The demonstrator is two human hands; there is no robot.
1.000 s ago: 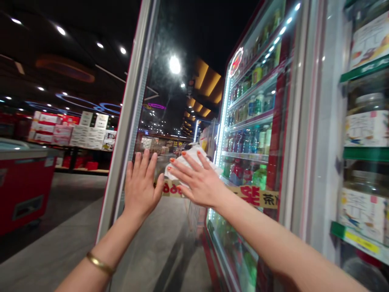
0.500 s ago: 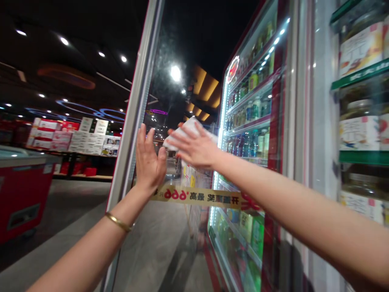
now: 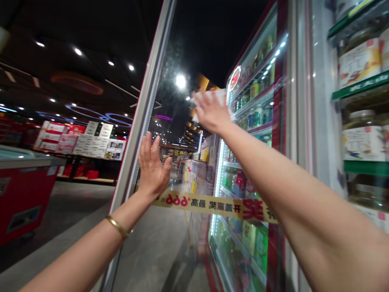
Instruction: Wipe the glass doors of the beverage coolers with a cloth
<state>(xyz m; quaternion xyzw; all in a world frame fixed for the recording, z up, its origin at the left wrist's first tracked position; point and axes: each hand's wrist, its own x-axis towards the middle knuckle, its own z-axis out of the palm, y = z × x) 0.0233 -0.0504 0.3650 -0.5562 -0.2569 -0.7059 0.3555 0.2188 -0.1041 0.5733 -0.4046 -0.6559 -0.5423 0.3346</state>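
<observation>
Far left, a red chest freezer (image 3: pixel 24 198) stands on the shop floor, with stacked cartons (image 3: pixel 82 145) on shelving behind it. Next comes a tall glass door (image 3: pixel 194 44) with a metal frame, seen at an angle. The left hand (image 3: pixel 152 168) is raised to it, fingers spread and apart, holding nothing; whether the palm touches the glass I cannot tell. A gold bangle (image 3: pixel 117 226) sits on that wrist. Below both hands, a yellow banner (image 3: pixel 197 205) with red lettering shows through the glass. The right hand (image 3: pixel 212 111) is high on the pane, open and flat, not gripping. A white cloth (image 3: pixel 211 94) lies under its palm and fingers, edges showing past them, between hand and glass. Further right stands a drinks cooler (image 3: pixel 255 117) with bottles on lit shelves, then jars (image 3: pixel 361 138) on green-edged shelves.
</observation>
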